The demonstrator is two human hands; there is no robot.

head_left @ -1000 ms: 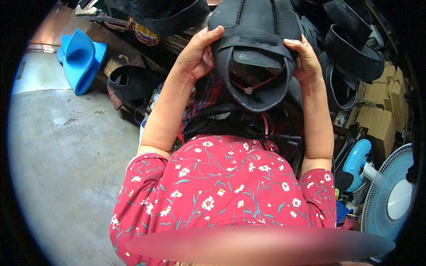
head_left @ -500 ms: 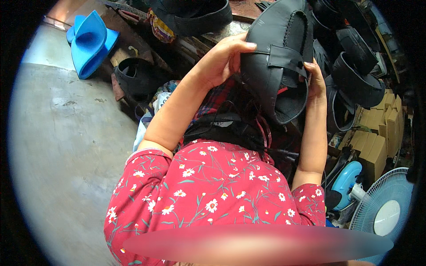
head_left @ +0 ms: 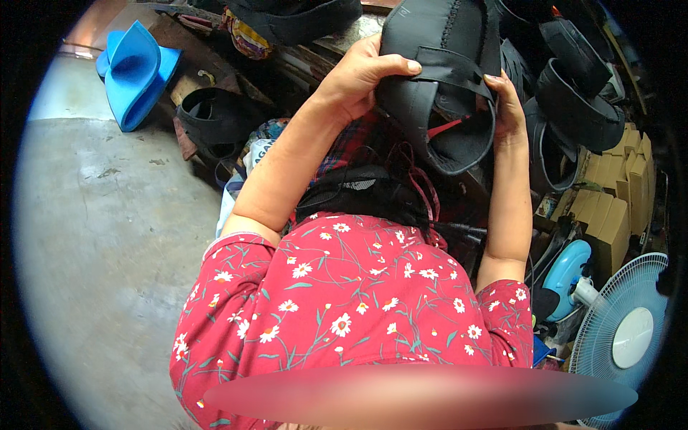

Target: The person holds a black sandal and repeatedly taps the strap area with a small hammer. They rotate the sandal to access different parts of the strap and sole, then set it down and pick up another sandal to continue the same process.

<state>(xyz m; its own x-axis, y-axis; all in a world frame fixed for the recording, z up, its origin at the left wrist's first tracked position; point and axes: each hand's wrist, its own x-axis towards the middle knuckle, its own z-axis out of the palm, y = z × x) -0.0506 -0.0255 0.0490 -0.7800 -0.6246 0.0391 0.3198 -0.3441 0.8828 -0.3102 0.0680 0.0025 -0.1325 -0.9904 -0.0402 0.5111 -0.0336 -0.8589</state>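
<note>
Both my hands hold up a black leather shoe upper [head_left: 408, 106] at the top right of centre. A strap crosses it, thick stitching curves along its far part, and a strip of red shows in its opening. My left hand [head_left: 358, 79] is closed on its left edge, the thumb lying on the leather and the other fingers hidden beneath. My right hand [head_left: 509, 107] grips the right edge, thumb tip near the strap's end. Whether a second piece lies against it on the right, I cannot tell.
More black shoe pieces [head_left: 584, 100] are piled at the right, above tan boxes [head_left: 600, 226]. A fan [head_left: 632, 337] stands at the lower right. Blue foam-like sheets [head_left: 136, 75] lie at the upper left, near another black piece [head_left: 215, 118]. Grey floor [head_left: 107, 258] spans the left.
The upper sits slightly higher and further left in the picture, with both hands still on it. The surroundings have shifted a little too, as the view moved.
</note>
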